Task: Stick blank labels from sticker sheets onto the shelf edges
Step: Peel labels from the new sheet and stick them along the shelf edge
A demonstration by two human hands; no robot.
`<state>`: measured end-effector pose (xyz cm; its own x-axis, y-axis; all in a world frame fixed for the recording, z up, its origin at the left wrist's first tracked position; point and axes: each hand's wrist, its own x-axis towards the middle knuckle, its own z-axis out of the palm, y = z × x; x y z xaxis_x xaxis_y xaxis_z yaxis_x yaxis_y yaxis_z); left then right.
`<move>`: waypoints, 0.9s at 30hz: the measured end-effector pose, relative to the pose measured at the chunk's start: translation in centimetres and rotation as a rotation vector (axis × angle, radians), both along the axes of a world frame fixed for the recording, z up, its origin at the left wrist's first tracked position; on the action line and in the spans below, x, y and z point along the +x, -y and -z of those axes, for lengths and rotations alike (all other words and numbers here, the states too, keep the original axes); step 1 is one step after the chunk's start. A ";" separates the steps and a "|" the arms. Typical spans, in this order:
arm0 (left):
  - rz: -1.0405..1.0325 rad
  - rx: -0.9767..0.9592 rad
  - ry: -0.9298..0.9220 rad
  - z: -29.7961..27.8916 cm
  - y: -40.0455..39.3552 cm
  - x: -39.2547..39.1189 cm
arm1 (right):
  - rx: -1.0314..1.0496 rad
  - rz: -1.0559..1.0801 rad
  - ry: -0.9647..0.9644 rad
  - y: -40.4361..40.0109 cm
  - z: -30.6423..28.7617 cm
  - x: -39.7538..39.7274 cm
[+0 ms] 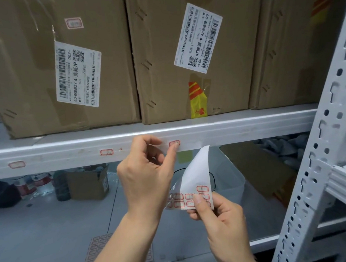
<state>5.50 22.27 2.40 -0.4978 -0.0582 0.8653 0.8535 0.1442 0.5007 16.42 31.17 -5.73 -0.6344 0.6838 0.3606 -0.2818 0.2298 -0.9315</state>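
Left hand (145, 175) raised at shelf edge (239, 130), thumb pressing red-bordered label (174, 144) onto it, other fingers loosely curled. Right hand (219, 214) lower, pinching curled sheet (194, 172) by bottom corner, a few labels left on it. Two stuck labels (106, 152) further left on same edge; boxes (190, 57) above.
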 end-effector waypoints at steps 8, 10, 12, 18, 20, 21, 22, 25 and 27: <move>0.085 -0.038 -0.094 1.8 0.7 0.8 | -0.101 -0.029 -0.084 0.2 -0.5 0.2; 0.146 -0.098 -0.119 3.0 1.1 1.7 | -0.117 -0.049 -0.115 0.1 -0.7 0.4; 0.190 -0.171 -0.125 4.1 1.5 2.6 | -0.118 -0.068 -0.131 0.0 -0.8 0.8; 0.200 -0.246 -0.141 4.7 1.6 2.9 | -0.133 -0.118 -0.166 0.2 -1.6 1.2; 0.208 -0.246 -0.133 4.7 1.7 2.8 | -0.148 -0.131 -0.190 0.3 -1.7 1.1; 0.213 -0.247 -0.131 4.7 1.7 2.7 | -0.146 -0.132 -0.195 0.3 -1.7 1.0; 0.218 -0.247 -0.131 4.7 1.8 2.7 | -0.139 -0.128 -0.195 0.4 -1.8 1.0; 0.231 -0.251 -0.143 4.8 1.8 2.5 | -0.087 -0.115 -0.173 0.5 -1.8 0.9; 0.234 -0.252 -0.144 4.9 1.9 2.4 | -0.053 -0.119 -0.158 0.7 -1.8 0.9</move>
